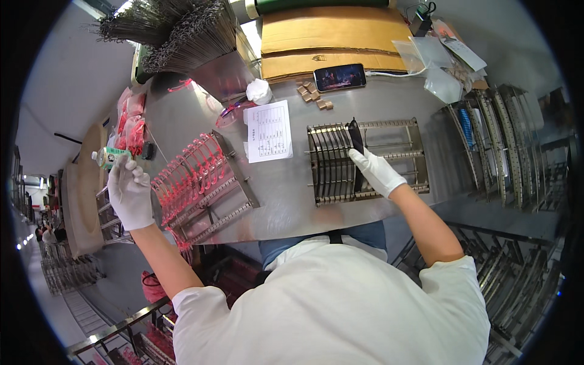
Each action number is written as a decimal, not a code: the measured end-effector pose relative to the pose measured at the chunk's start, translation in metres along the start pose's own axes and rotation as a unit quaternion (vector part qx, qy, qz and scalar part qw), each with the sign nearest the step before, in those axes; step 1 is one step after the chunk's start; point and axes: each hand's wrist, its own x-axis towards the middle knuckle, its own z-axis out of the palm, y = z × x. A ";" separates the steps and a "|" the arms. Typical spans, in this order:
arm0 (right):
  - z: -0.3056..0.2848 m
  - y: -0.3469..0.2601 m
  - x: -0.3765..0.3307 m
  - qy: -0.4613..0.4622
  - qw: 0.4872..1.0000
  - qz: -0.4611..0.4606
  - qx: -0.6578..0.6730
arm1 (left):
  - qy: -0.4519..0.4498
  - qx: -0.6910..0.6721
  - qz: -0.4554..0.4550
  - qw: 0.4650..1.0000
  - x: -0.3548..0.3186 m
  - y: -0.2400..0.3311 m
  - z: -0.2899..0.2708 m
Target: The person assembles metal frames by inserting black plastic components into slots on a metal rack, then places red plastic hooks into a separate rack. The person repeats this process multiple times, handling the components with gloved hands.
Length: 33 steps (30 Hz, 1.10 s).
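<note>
My right hand, in a white glove, closes on a dark curved strip at the metal rack in front of me. More dark curved strips stand side by side in the slots of that rack's left half. Raised over the table's left side is my white-gloved left hand. Its fingers are curled together at the tips, and whatever they may hold is too small to make out. A bottle with a green label shows just beyond those fingertips. To the right of this hand, a second rack carries several glossy pink curved pieces.
A printed sheet, a white roll, small brown blocks and a phone lie at the table's middle and back. Thin metal rods fill a box at the back left. Upright racks stand at right.
</note>
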 end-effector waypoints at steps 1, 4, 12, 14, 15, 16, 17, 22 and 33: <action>-0.002 -0.004 -0.001 -0.005 1.000 0.013 -0.004 | 0.009 0.014 -0.004 1.000 0.004 0.000 -0.001; -0.009 0.004 0.007 -0.064 0.994 0.024 0.082 | 0.019 0.065 0.013 0.998 0.019 -0.004 0.000; 0.003 -0.022 -0.007 0.105 0.935 -0.047 -0.335 | 0.188 0.268 -0.024 0.944 0.090 -0.017 -0.040; 0.003 -0.024 -0.006 0.116 0.932 -0.059 -0.338 | 0.176 0.388 -0.061 0.903 0.123 -0.029 -0.069; -0.004 -0.034 -0.009 0.112 0.935 -0.051 -0.333 | 0.157 0.433 -0.071 0.885 0.135 -0.033 -0.070; -0.011 -0.043 -0.010 0.109 0.938 -0.041 -0.327 | 0.137 0.478 -0.083 0.864 0.147 -0.036 -0.069; -0.016 -0.040 -0.007 0.149 0.925 -0.104 -0.335 | 0.134 0.515 -0.083 0.843 0.164 -0.042 -0.080; -0.003 -0.044 0.024 0.287 0.846 -0.313 -0.324 | 0.117 0.743 -0.067 0.656 0.252 -0.097 -0.121; -0.002 -0.021 0.032 0.167 0.980 -0.103 -0.034 | -0.053 0.919 0.161 0.355 0.324 -0.159 -0.127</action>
